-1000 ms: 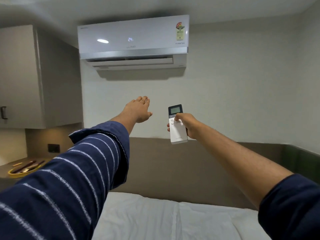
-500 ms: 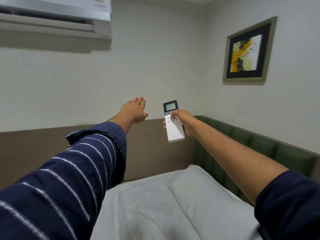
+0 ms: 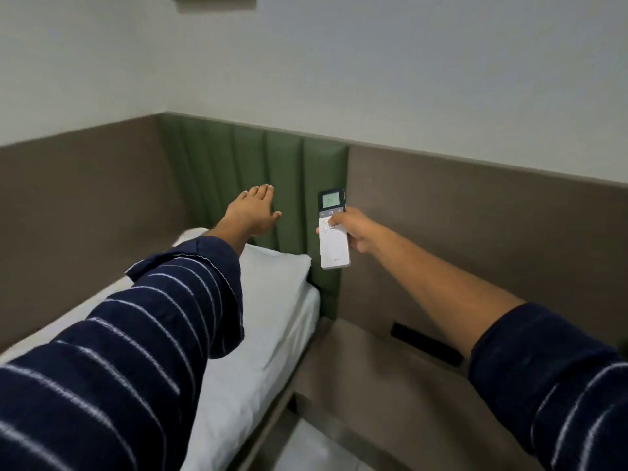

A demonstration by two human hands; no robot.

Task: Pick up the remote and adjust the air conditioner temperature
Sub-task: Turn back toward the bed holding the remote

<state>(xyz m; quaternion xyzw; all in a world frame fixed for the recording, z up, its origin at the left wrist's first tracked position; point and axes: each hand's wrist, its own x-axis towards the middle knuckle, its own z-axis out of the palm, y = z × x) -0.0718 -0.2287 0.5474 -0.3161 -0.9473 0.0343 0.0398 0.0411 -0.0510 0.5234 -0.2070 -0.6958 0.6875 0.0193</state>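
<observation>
My right hand (image 3: 353,229) grips a white remote (image 3: 334,248) upright at arm's length, the thumb resting on its upper buttons. The remote's small lit screen (image 3: 332,199) faces me and shows green digits. My left hand (image 3: 253,212) is stretched out flat, palm down, fingers together and holding nothing, a little left of the remote. Both arms wear dark blue sleeves with thin white stripes. The air conditioner is out of view.
A bed with a white sheet and pillow (image 3: 272,277) lies below my arms against a green padded headboard (image 3: 258,171). A brown side shelf (image 3: 373,385) with a dark socket strip (image 3: 426,343) sits right of the bed. A picture frame's lower edge (image 3: 213,1) shows at the top.
The view has swung right and down: the air conditioner and the picture have left the frame, and the headboard and side shelf have come in. Both arms keep their pose, remote still held.
</observation>
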